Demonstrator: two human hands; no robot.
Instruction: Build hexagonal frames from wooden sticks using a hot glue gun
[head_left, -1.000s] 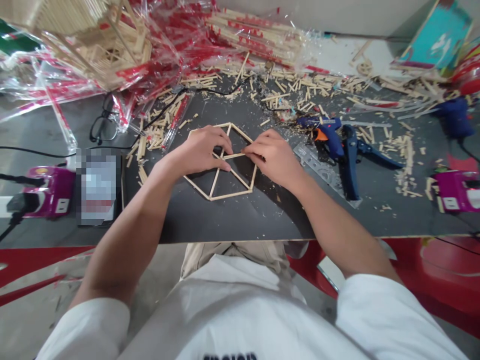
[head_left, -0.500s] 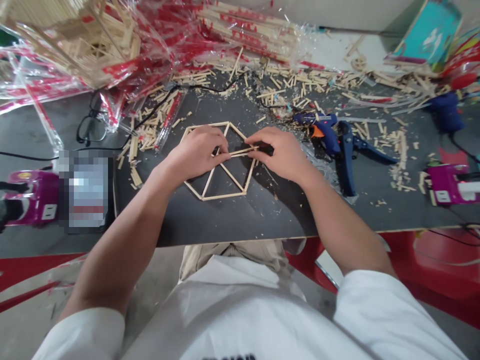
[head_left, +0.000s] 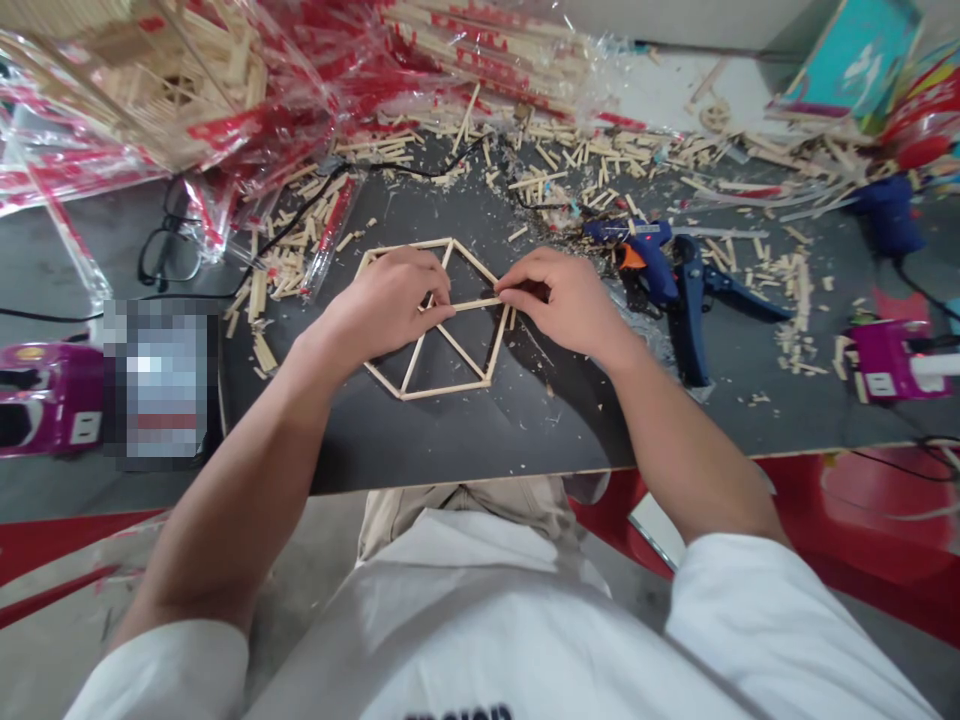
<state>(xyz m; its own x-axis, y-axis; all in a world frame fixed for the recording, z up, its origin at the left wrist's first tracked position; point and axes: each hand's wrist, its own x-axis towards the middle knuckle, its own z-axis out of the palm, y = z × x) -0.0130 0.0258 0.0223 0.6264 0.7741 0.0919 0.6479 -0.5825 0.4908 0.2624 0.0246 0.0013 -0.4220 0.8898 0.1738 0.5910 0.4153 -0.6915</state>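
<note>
Black board (head_left: 450, 445) forms the work table, and a red plastic surface (head_left: 885, 490) shows below its front edge. The person sits at this edge in a white shirt (head_left: 465, 640) and beige trousers (head_left: 465, 505). At the far side of the table lie clear plastic wrappers with red print (head_left: 487, 50), and a wooden stick model (head_left: 176, 90) rests among them at the upper left. Many loose stick pieces (head_left: 592, 160) are spread over the far part of the board. On the right side there is a blue hot glue gun (head_left: 645, 260) just beside a dark blue clamp (head_left: 694, 320), and a pink power strip (head_left: 885, 360) stands further right. Another pink power strip (head_left: 52, 410) is at the left edge, near a pixelated object (head_left: 157, 380), and black eyeglasses (head_left: 169, 250) lie above them. In the middle of the board, flat and close to the front edge, is a hexagon frame of wooden sticks (head_left: 442, 390). Both hands are on this frame, close together but not touching. The fingers of the right hand (head_left: 562, 300) pinch one end of a thin wooden stick (head_left: 472, 303) laid across the frame. The left hand (head_left: 382, 305) covers the upper left part of the frame, and I cannot tell if it grips or only presses.
</note>
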